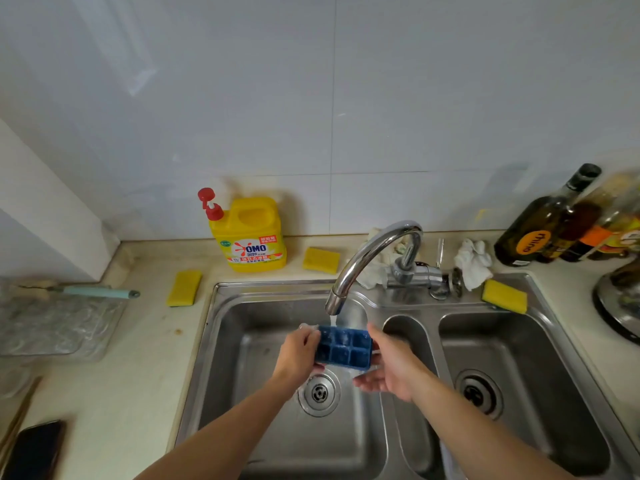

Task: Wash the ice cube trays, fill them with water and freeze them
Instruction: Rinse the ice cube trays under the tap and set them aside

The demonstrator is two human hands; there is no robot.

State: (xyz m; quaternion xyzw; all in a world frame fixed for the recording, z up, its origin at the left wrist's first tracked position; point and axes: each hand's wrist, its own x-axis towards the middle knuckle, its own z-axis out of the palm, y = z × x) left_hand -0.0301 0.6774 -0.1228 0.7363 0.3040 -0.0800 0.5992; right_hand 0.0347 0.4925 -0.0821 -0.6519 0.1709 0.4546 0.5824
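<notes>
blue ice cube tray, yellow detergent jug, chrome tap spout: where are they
blue plastic ice cube tray (343,348): head view, centre compartments
yellow plastic detergent jug (254,237): head view, front face
curved chrome tap spout (355,263): head view, rising arch

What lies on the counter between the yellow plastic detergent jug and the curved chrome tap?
A yellow rectangular sponge lies there on the beige counter, between the yellow detergent jug and the chrome tap; the head view shows it.
</notes>
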